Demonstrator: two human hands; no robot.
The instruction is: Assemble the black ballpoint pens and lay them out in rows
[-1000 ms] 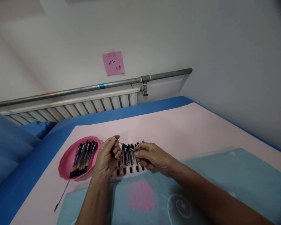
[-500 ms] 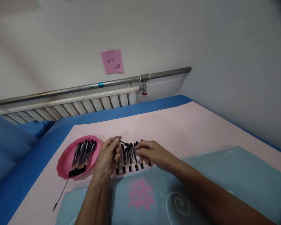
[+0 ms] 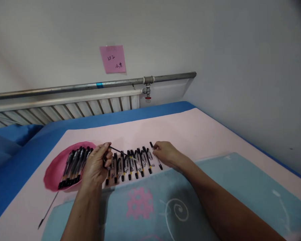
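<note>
Head view: the left hand [image 3: 95, 164] pinches a thin refill [image 3: 122, 154] between closed fingers, its tip hanging over the row of pens [image 3: 129, 164] on the pink sheet [image 3: 190, 134]. The right hand [image 3: 167, 154] curls narrow over the end pen [image 3: 151, 145]; whether it grips or only presses, I cannot tell. The refill looks slim, so a slack pinch could drop it among the pens, and a careless sweep could knock the row askew. Another loose refill [image 3: 47, 214] lies near the sheet's edge, easy to brush off.
</note>
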